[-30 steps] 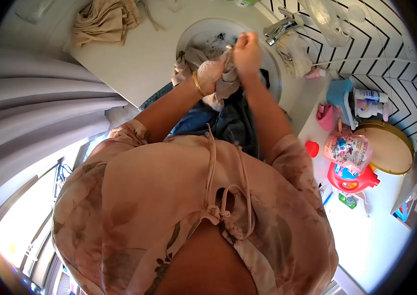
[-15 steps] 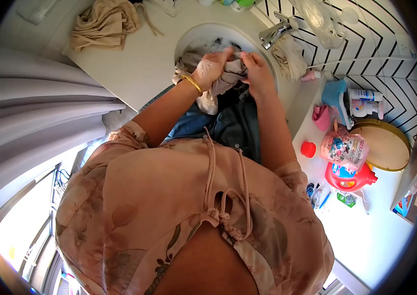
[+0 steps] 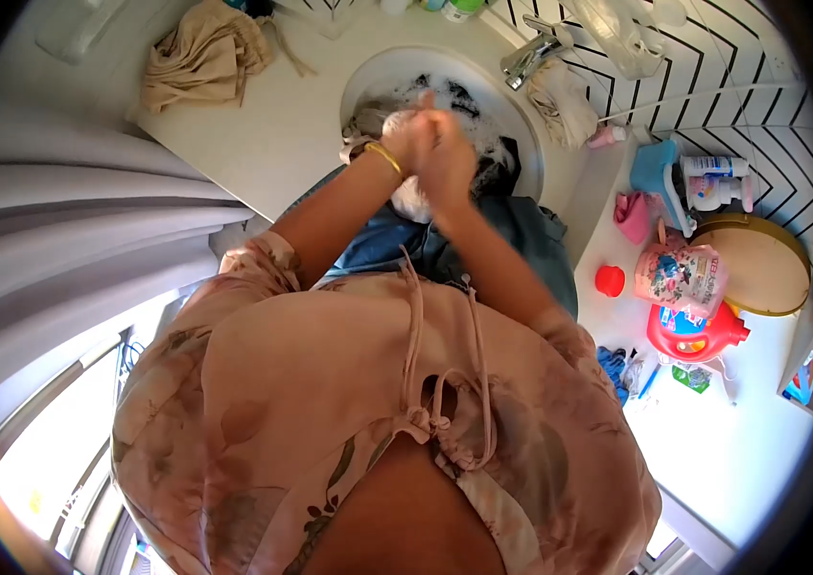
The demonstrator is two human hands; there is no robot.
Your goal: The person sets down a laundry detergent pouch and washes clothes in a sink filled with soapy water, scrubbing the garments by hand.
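Note:
Over a round white sink, my left hand and my right hand are pressed together, closed round a wet light beige cloth. Parts of the cloth show below the hands and to their left; the rest is hidden between them. Suds sit on my left hand, above a gold bracelet. Foamy water and dark fabric lie in the sink. Blue and dark green garments hang over its near edge.
A crumpled beige garment lies on the counter at left. The faucet stands behind the sink, beside a pale cloth. At right are a blue container, a round tray, a pink pouch and a red bottle.
My right hand has moved left over my left hand, so the two now overlap. More of the dark fabric and foam in the sink shows.

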